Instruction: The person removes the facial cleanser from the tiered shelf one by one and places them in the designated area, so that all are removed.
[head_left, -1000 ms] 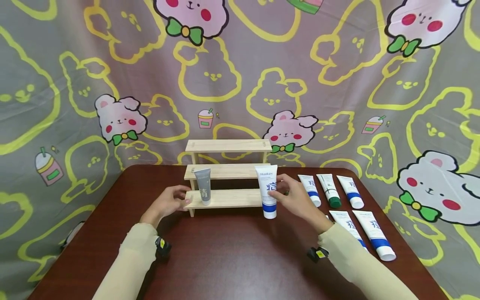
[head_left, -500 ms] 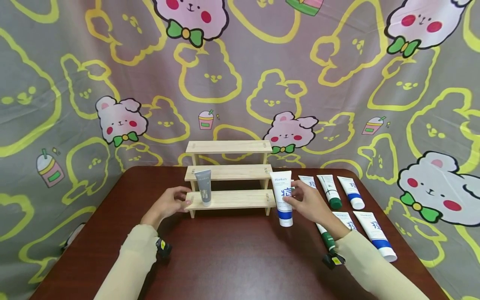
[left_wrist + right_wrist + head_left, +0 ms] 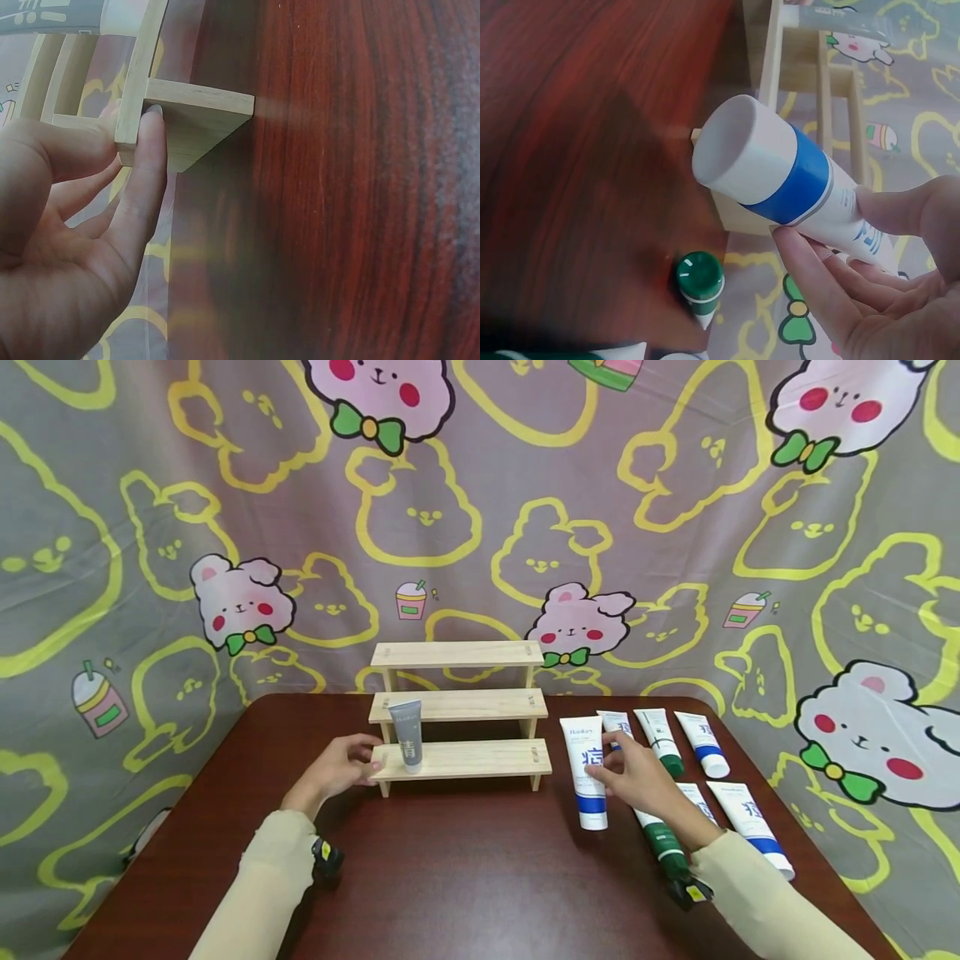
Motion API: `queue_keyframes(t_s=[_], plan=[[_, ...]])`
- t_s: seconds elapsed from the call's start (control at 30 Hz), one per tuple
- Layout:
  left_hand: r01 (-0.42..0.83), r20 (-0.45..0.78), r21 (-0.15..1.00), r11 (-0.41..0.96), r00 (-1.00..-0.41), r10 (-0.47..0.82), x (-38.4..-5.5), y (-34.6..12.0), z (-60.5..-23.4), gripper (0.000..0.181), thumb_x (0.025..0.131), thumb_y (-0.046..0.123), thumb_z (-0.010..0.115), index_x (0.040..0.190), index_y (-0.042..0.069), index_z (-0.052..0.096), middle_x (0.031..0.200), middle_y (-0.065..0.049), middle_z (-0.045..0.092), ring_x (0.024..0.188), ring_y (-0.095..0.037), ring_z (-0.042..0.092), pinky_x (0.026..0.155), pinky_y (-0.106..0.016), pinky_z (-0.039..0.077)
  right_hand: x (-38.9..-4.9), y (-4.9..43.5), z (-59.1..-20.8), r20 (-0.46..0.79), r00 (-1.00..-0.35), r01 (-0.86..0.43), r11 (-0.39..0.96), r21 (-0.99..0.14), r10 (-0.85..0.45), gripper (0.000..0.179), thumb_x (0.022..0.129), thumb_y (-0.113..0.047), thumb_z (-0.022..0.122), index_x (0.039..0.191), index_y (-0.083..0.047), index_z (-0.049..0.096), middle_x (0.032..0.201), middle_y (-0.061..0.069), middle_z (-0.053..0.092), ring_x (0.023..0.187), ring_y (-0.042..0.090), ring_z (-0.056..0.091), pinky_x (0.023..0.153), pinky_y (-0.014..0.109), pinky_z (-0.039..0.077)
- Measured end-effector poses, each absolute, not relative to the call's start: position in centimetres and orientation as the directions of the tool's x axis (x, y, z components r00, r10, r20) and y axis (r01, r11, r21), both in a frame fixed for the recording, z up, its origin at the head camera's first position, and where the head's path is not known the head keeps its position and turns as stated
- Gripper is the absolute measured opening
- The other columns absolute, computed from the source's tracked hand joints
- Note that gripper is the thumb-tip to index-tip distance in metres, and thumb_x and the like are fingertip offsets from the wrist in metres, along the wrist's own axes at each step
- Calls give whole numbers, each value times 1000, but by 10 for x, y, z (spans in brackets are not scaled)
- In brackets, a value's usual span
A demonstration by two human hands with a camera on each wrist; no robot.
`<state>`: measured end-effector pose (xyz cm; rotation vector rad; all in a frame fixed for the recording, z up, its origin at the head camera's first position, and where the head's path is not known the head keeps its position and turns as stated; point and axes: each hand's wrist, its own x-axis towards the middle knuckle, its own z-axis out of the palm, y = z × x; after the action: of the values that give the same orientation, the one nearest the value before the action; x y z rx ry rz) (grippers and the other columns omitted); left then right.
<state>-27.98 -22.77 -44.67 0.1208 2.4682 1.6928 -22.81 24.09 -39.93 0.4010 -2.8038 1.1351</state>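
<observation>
My right hand (image 3: 637,777) pinches a white squeeze tube with a blue band (image 3: 585,768) between thumb and fingers, cap down, just right of the wooden shelf. In the right wrist view the tube's white cap (image 3: 727,142) points away from the palm. My left hand (image 3: 341,768) pinches the left end of the lowest step of the three-step wooden shelf (image 3: 465,760). In the left wrist view thumb and fingertips grip the board's end (image 3: 129,112). A grey tube (image 3: 407,735) stands upright on its cap at the left of that lowest step.
Several tubes lie on the dark red table (image 3: 465,877) at the right: white and blue ones (image 3: 750,822), a white one with a green cap (image 3: 660,739), and a green one (image 3: 663,843) partly under my right wrist. A patterned curtain (image 3: 450,527) hangs behind.
My right hand has carried the white and blue tube from in front of the shelf's right end rightward and slightly toward me. The left hand and the grey tube have stayed put.
</observation>
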Motion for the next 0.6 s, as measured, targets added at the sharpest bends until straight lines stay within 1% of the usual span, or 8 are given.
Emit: queue_keyframes(t_s=[0.07, 0.27, 0.6], plan=[[-9, -70, 934, 357, -985, 158, -279, -228, -447, 44, 91, -11, 66, 132, -11, 52, 107, -25, 58, 81, -26, 63, 71, -37, 62, -226, 243, -400, 166, -963, -268, 685, -677, -212, 52, 91, -15, 76, 128, 7, 46, 82, 6, 67, 61, 26, 67, 52, 31, 55], [-22, -80, 930, 366, -986, 143, -279, -227, -446, 44, 91, -10, 67, 132, -9, 53, 107, -24, 58, 80, -25, 64, 72, -38, 62, -220, 251, -405, 105, -972, -224, 690, -688, -211, 53, 92, -17, 75, 129, 7, 46, 78, 5, 66, 61, 26, 68, 55, 31, 58], [-16, -75, 928, 372, -987, 144, -280, -228, -447, 43, 90, -10, 66, 131, -9, 54, 107, -24, 57, 78, -24, 64, 72, -40, 62, -213, 263, -413, -27, -978, -129, 699, -703, -208, 56, 90, -17, 78, 128, 9, 45, 81, 8, 66, 58, 21, 67, 57, 37, 61]])
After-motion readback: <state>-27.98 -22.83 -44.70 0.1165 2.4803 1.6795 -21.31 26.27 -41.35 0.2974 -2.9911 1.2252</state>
